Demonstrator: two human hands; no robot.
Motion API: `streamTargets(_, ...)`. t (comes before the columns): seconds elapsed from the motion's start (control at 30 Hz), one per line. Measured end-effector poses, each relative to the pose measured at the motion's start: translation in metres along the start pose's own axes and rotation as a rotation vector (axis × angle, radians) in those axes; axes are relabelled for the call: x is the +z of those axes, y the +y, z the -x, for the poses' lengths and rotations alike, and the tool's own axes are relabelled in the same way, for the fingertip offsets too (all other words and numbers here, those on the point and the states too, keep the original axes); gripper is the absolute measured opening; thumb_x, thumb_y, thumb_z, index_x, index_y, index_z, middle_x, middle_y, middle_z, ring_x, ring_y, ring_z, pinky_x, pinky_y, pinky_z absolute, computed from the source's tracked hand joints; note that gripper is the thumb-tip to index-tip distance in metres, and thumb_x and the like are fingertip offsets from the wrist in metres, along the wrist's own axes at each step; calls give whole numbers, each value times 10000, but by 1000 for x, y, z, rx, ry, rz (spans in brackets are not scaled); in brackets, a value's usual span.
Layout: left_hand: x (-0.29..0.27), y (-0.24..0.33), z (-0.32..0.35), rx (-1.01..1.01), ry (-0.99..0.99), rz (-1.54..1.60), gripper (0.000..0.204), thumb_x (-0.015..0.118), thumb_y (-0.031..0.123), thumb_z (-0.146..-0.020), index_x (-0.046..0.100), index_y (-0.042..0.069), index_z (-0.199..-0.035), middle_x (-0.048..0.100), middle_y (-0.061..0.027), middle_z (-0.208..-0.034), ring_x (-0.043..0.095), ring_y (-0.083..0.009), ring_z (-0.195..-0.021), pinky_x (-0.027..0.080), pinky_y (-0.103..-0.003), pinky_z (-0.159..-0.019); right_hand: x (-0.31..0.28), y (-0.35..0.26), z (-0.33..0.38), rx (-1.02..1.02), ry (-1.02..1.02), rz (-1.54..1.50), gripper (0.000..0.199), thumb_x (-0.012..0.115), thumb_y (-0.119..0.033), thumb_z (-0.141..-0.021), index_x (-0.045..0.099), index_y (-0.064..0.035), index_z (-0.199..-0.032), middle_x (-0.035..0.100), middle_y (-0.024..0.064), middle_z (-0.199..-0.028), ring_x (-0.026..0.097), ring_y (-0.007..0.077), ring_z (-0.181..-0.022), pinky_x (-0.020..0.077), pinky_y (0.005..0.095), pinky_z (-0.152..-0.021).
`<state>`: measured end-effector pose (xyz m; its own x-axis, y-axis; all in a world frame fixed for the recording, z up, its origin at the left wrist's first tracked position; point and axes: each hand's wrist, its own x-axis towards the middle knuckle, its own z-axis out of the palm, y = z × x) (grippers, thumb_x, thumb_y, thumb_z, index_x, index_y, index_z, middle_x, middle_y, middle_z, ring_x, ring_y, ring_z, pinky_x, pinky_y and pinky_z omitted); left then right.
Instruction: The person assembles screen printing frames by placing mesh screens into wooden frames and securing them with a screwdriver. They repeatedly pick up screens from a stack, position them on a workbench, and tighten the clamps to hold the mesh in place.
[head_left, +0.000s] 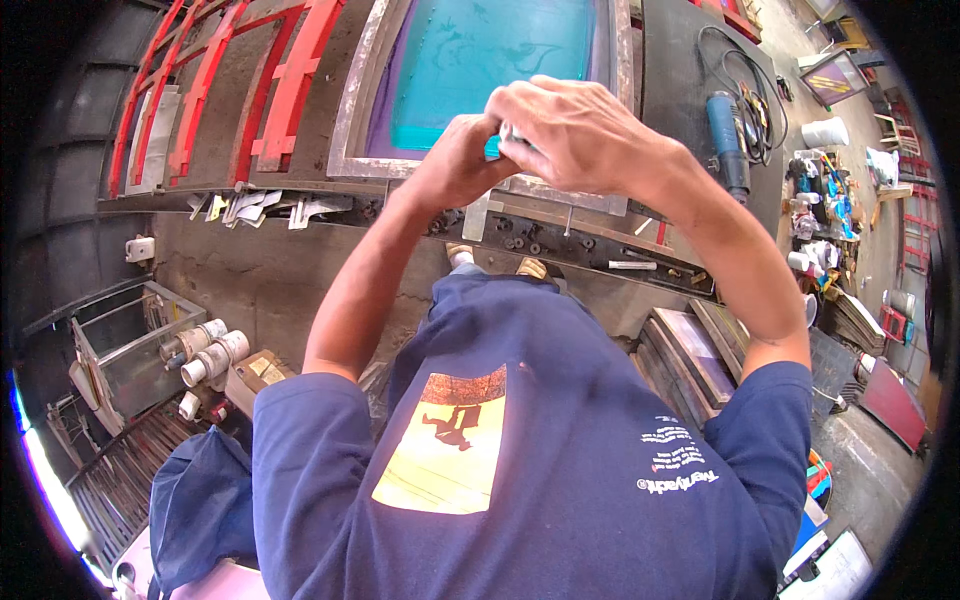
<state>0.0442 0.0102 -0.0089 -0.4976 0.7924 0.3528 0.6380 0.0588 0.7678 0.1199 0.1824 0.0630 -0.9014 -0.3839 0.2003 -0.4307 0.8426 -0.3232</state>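
My left hand (455, 165) and my right hand (570, 130) are brought together above the near edge of a metal-framed printing screen (350, 130) with teal mesh (490, 50). Both pinch one small item (497, 143), pale with a blue bit showing; my fingers hide most of it, so I cannot tell its kind. My right hand lies over the top, my left grips from beneath. My forearms reach up from my dark blue shirt.
Red metal frames (270, 90) lie left of the screen. A blue power tool (725, 135) with coiled cable rests on the dark bench at right. Stacked screen frames (700, 355) lean by my right side. Tubes and a wire basket (130, 350) stand at left.
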Motion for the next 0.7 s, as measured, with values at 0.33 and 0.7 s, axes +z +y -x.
streamTargets(0.33, 10, 15, 10, -39, 31, -96, 169, 707, 55, -774, 592, -17, -874, 641, -203, -779, 636, -417, -763, 502, -403, -670, 0, -7, 6, -16, 9, 23, 376, 584, -379, -932, 567, -12, -1014, 660, 191, -815, 669, 355, -790, 523, 485, -726)
streamTargets(0.7, 5, 7, -2, 63, 155, 140, 272, 767, 94, -751, 676, 12, -994, 708, -174, -871, 704, -310, -806, 528, -397, -709, -10, 7, -1, -47, -34, -29, 349, 586, -341, -929, 531, -15, -1044, 659, 211, -920, 661, 386, -876, 498, 506, -773)
